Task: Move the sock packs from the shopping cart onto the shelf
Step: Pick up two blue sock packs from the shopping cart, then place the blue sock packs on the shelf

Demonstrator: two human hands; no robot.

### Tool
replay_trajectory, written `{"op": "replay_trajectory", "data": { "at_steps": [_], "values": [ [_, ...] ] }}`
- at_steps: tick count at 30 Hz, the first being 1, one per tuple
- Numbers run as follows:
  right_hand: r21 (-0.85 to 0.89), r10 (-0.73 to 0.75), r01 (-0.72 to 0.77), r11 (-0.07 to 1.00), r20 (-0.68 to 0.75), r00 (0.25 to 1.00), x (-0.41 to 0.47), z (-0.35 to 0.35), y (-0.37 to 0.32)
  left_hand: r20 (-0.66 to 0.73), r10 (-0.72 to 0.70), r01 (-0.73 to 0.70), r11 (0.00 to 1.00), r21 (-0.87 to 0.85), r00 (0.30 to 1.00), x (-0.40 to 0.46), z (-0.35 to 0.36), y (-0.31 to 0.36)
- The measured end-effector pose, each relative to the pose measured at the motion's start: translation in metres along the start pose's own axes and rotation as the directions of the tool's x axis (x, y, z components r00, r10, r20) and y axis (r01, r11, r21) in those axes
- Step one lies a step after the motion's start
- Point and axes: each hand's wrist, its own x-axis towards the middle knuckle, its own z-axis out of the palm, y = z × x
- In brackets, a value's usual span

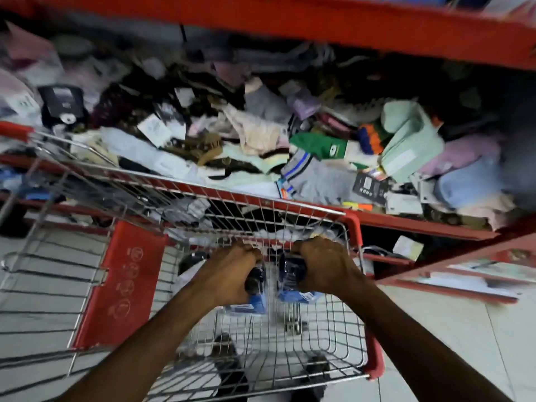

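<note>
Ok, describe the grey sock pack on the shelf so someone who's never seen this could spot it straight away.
Start at the red shelf heaped with socks, right behind the shopping cart. Look along its front edge, just past the cart's far right corner. The grey sock pack lies flat there, the only grey one with blue and white stripes at its cuff, beside a green pack.

Motion blur smeared the shelf (406, 224) pile beyond both hands, so most items there stayed unreadable. The dark sock packs (291, 274) were largely covered by the clenched right hand (324, 265) and left hand (232, 274).
</note>
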Motion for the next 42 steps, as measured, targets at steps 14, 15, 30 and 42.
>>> {"op": "replay_trajectory", "data": {
  "at_steps": [14,15,30,42],
  "values": [
    [-0.135,0.005,-0.064,0.989,-0.399,0.917,-0.046,-0.243,-0.025,-0.353,0.032,0.065,0.964,0.259,0.935,-0.040,-0.244,0.070],
    [-0.146,0.015,-0.083,0.986,-0.415,0.909,-0.050,-0.257,-0.024,-0.372,0.035,0.069,0.963,0.262,0.928,-0.039,-0.256,0.074],
    [-0.115,0.035,-0.132,0.985,-0.613,0.789,-0.077,-0.428,0.012,-0.530,0.158,0.045,0.935,0.351,0.833,0.022,-0.418,0.138],
    [-0.170,0.067,-0.208,0.963,-0.598,0.799,-0.015,-0.471,0.044,-0.532,0.193,0.045,0.915,0.402,0.824,0.107,-0.454,0.139]
  ]
}}
